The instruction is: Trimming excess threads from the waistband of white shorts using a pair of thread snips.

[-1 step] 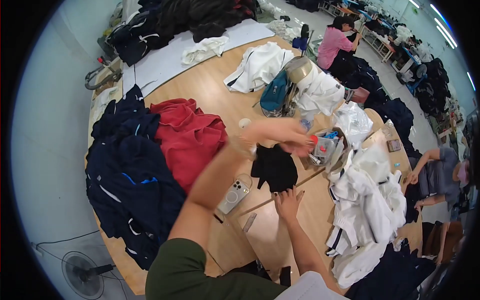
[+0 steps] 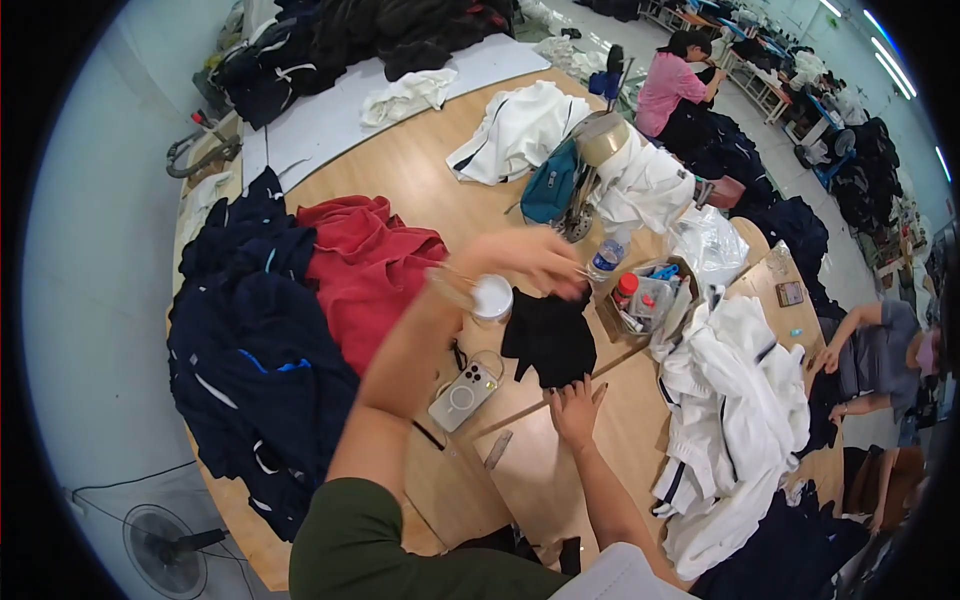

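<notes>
We are seeing bright light, ceiling tubes [image 2: 893, 76] glaring at upper right; the tabletop [image 2: 530, 460] is showing pale sheen, the left hand [image 2: 541, 257] is blurring, and edges are bending into black.

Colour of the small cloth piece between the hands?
The cloth piece is black, best seen in the head view.

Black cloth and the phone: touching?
Apart. The head view shows bare wooden tabletop between the black cloth's lower left edge and the phone.

Red fabric [image 2: 368, 262] lies against navy garments [image 2: 255, 365].
</notes>
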A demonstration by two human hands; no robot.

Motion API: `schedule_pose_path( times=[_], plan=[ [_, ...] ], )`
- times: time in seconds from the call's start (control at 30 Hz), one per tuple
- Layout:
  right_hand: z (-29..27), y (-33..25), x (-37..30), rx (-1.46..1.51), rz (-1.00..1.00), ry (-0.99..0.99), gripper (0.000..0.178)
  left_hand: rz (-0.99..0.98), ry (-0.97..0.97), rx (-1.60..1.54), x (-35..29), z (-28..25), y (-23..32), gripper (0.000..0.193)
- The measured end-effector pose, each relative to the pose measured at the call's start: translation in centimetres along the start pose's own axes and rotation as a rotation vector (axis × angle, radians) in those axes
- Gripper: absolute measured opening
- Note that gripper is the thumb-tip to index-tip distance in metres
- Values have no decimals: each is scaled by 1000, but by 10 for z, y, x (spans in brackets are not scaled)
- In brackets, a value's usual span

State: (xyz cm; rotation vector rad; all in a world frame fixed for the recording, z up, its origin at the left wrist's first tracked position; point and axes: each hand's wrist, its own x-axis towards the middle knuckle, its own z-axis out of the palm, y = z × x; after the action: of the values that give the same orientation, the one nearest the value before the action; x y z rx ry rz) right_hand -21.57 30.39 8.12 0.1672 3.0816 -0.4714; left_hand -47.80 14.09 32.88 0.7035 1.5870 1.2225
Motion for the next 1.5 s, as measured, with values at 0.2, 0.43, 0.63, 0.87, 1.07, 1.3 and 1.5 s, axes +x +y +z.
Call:
schedule_pose_path(
  times=[0.2, 0.43, 0.63, 0.87, 1.07, 1.3, 1.5],
  plan=[
    [18, -20, 12, 40, -31, 133, 19, -207, 995, 316, -3, -203, -210, 46],
    [23, -12, 13, 9, -1, 73, 22, -203, 1417, 541, 111, -291, -258, 83],
    [23, -8, 14, -28, 23, 30, 25, -270, 1402, 738, 176, -316, -251, 99],
    [24, -18, 16, 4, -2, 18, 24, -221, 1218, 514, 130, -361, -242, 54],
    [24, -12, 16, -10, 13, 51, 23, 389, 937, -239, 17, -323, -118, 34],
    [21, -14, 14, 6, 3, 99, 19, 732, 999, -512, -183, -299, 18, 36],
    [15, -16, 11, -4, 9, 112, 17, 552, 2051, 656, -305, -199, 76, 33]
  ],
)
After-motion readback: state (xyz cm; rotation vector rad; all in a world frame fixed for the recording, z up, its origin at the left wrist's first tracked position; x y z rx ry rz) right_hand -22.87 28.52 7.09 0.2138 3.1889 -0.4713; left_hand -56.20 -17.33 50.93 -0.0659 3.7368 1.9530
